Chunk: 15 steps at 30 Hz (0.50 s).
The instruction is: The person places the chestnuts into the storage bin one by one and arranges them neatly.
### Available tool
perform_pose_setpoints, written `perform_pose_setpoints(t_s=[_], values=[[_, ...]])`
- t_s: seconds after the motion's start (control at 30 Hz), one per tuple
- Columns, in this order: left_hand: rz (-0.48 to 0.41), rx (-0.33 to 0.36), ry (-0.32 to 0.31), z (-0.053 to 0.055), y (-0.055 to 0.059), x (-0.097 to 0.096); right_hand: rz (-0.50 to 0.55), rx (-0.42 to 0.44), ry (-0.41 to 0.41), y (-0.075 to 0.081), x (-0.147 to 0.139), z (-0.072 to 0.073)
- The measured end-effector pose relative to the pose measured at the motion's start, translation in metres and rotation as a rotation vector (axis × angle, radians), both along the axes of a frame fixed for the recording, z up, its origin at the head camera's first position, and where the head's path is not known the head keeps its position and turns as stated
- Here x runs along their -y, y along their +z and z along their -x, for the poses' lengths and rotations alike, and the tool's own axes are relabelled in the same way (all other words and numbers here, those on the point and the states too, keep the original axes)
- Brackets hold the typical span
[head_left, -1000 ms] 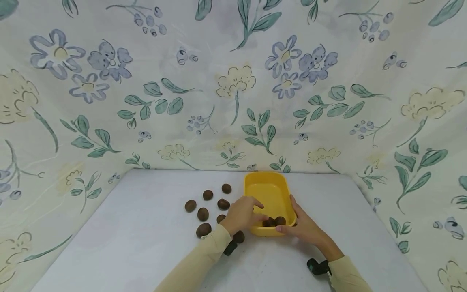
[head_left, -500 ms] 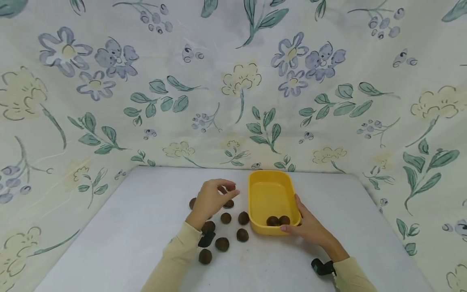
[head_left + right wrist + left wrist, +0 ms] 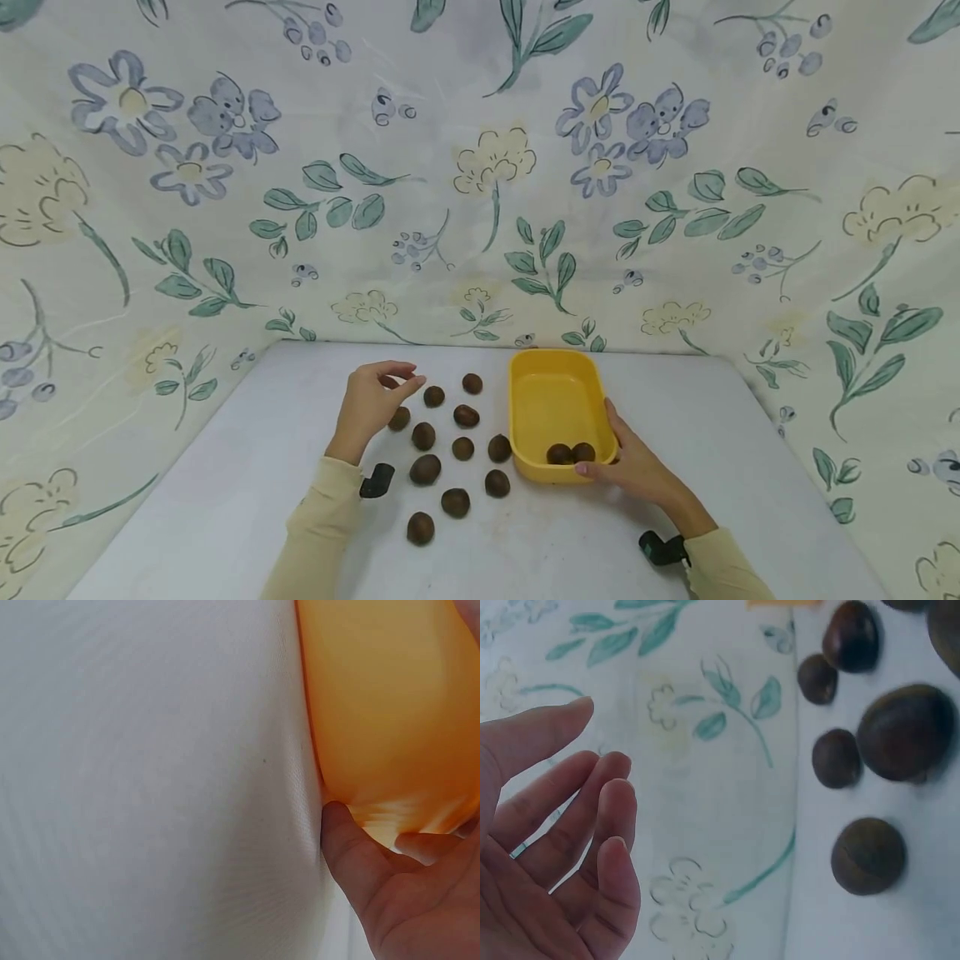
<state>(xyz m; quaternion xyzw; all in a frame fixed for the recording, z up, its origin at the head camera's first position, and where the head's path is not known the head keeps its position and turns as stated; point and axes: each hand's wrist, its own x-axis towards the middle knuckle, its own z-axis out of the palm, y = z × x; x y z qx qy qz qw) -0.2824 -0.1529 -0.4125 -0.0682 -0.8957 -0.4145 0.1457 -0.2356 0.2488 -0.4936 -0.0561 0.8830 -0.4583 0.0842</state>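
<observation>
My left hand [image 3: 372, 404] hovers at the left end of a loose group of brown chestnuts [image 3: 425, 470] on the table. Its fingers are bent loosely and hold nothing, as the left wrist view also shows, where several chestnuts [image 3: 907, 733] lie to the right of the fingers. With my right hand [image 3: 641, 471] I grip the near right corner of a yellow plastic box [image 3: 558, 408], thumb at the front rim and fingers along the right side. Two chestnuts [image 3: 559, 454] rest inside the box against its near end.
The white table [image 3: 247, 492] meets a floral cloth backdrop [image 3: 442, 250] at the back and sides. One chestnut [image 3: 499, 448] lies right beside the box's left wall. A black wrist camera [image 3: 377, 481] sits at my left wrist.
My left hand has drawn back from over the box, moving left past the chestnuts to their far left side. My right hand keeps its grip on the box.
</observation>
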Motion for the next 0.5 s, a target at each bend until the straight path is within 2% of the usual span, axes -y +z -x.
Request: perform_pose_setpoints(t_s=[0.23,0.5], values=[[0.005,0.028,0.080,0.006,-0.012,0.021,0.011,-0.009,0.017,-0.001,0.001,0.000],[0.053,0.116,0.135,0.011,-0.022,0.027,-0.005,-0.011,0.019,0.000,-0.001,-0.001]])
